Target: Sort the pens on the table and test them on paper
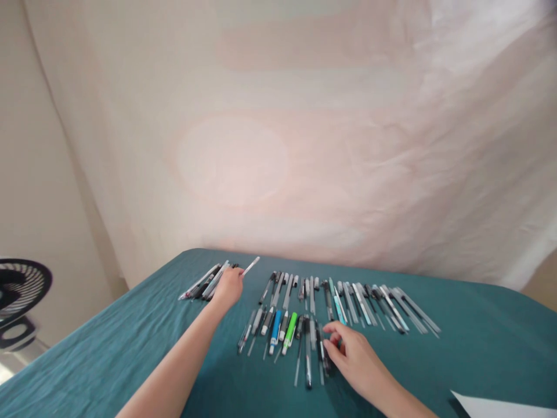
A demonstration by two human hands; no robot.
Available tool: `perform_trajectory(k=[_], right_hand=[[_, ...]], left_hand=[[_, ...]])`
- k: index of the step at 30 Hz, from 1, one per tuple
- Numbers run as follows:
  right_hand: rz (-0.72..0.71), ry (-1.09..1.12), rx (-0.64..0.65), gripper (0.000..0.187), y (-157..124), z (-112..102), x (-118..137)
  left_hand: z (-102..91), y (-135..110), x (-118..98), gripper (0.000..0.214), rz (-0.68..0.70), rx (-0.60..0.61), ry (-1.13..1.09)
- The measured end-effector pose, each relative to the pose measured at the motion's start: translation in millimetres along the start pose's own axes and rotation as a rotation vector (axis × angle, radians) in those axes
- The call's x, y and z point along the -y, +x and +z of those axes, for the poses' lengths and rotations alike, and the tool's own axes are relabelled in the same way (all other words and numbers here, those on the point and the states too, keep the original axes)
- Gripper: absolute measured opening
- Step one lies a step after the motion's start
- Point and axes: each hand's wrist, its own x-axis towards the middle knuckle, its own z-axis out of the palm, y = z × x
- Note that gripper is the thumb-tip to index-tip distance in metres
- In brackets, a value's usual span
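Note:
My left hand (229, 287) is closed around a slim white pen (251, 265), whose end sticks out to the upper right. It is beside a loose pile of pens (203, 283) at the far left, partly covering it. My right hand (348, 349) is at the right end of the front row, fingers bent and a little apart, with nothing visible between them. Dark pens (324, 354) lie by its fingertips, partly hidden. That row also holds a blue marker (275, 331), a bright green marker (289, 333) and several clear and grey pens.
Behind the front row, a longer row of pens (352, 302) runs to the right across the teal tablecloth (130, 348). A white sheet (505, 406) lies at the lower right corner. A black fan (21, 296) stands at the left, beyond the table edge. A pale cloth (282, 145) hangs behind.

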Motion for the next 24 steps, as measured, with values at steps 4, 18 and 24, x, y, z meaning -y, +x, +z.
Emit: perform_trajectory(k=[4, 18, 24], right_hand=[[-0.003, 0.022, -0.028, 0.020, 0.5, -3.5, 1.3], [0.191, 0.855, -0.175, 0.043, 13.7, -39.2, 14.6], [0.176, 0.813, -0.171, 0.038, 13.6, -41.0, 17.7]], left_hand=[[-2.5, -9.3, -35.7, 0.030, 0.026, 0.109, -0.232], [36.2, -114.2, -152.5, 0.021, -0.009, 0.774, -1.054], [48.3, -125.0, -170.3, 0.031, -0.132, 0.751, -1.125]])
